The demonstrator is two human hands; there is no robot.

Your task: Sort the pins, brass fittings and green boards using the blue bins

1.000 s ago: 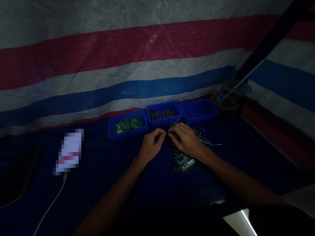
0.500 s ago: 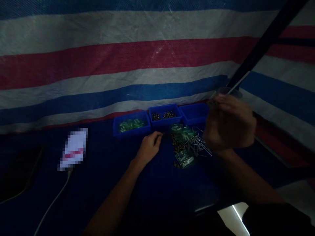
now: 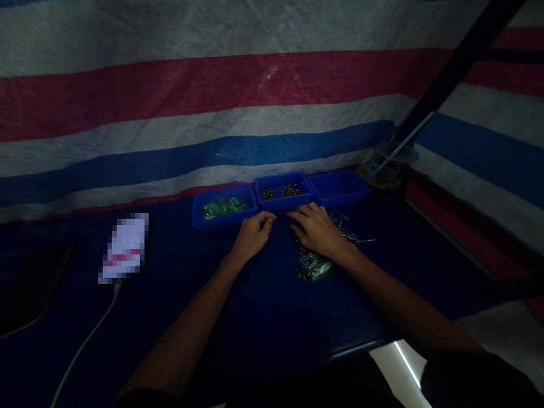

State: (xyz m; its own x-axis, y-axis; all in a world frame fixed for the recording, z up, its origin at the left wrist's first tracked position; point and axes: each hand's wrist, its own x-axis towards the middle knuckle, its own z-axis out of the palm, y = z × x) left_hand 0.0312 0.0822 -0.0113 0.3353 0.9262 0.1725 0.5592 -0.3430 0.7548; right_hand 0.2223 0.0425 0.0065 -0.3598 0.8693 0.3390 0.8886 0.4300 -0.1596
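My left hand (image 3: 254, 233) rests on the table in front of the bins, thumb and fingers pressed together; anything inside the pinch is hidden. My right hand (image 3: 318, 228) lies over a mixed pile, thumb and fingers curved and apart, with dark bits near the fingertips. Small clear-green packets (image 3: 315, 265) show at the pile's near side, beside small brass-coloured pieces (image 3: 301, 275). Thin silvery rods (image 3: 349, 232) stick out to the right of the hand. The hand covers the pile's middle.
Behind the hands stand three blue bins: a left bin (image 3: 196, 218) with green packets, a middle bin (image 3: 306, 198) with brass-coloured pieces, and a right bin (image 3: 340, 190). A clear cup (image 3: 393, 156) stands far right. A cabled phone-like device (image 3: 125, 246) lies left. Striped sheeting (image 3: 212, 85) hangs behind.
My right hand has come down and left from near the cup onto the pile. My left hand has stayed in nearly the same place. The view has tilted slightly.
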